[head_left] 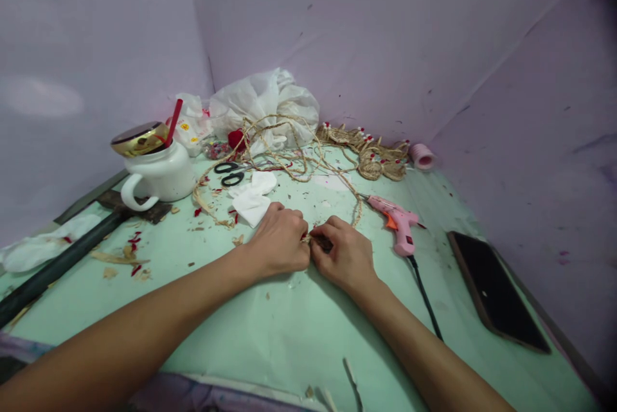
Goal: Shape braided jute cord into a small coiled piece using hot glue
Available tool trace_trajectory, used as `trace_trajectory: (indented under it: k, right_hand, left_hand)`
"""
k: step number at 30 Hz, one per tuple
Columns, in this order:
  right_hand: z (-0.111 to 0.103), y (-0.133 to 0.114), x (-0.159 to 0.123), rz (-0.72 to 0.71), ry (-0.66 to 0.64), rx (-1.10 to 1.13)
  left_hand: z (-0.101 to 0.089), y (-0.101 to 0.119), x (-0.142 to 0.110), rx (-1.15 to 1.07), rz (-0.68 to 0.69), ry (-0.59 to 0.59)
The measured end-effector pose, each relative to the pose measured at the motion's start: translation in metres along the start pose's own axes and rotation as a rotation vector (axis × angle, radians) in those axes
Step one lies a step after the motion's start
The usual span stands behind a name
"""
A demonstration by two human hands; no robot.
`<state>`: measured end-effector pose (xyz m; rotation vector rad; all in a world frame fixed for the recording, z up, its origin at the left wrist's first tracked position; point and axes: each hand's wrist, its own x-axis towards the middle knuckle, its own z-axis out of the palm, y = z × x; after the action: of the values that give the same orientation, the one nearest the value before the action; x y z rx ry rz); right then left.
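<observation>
Both my hands meet at the middle of the pale green table (pixel 289 328). My left hand (pixel 279 240) is closed, its fingertips pinching a small piece of jute work. My right hand (pixel 344 254) is closed on the same small brown jute piece (pixel 322 243), which is mostly hidden between the fingers. A loose jute rope (pixel 289 164) runs from the piece back across the table in tangled loops. A pink hot glue gun (pixel 398 222) lies just right of my right hand, its black cord trailing toward me.
Black scissors (pixel 230 173) and white tissue (pixel 253 200) lie behind my left hand. A white mug with gold lid and red straw (pixel 154 164) stands at left, a dark bar (pixel 62 261) below it. Finished jute pieces (pixel 371 155), a pink spool (pixel 423 156), plastic bags (pixel 265 103), a phone (pixel 496 293).
</observation>
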<state>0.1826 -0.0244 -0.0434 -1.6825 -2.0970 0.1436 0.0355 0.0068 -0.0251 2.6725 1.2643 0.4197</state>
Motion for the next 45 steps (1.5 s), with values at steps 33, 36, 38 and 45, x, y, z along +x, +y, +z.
trace_trajectory:
  k: [33,36,38,45]
  right_hand:
    - [-0.009,0.009,-0.004,-0.067,-0.026,0.06]
    - [-0.009,0.008,-0.004,-0.083,-0.009,-0.02]
    - [-0.008,0.007,-0.003,-0.088,-0.002,-0.079]
    - [-0.006,0.004,0.0,-0.039,0.019,-0.055]
  left_hand:
    - [-0.001,0.005,0.002,0.046,-0.021,-0.03]
    - [0.0,0.005,0.004,0.073,0.02,-0.035]
    - [-0.001,0.004,0.006,0.096,0.061,-0.019]
    - [0.0,0.004,0.01,0.096,0.117,-0.007]
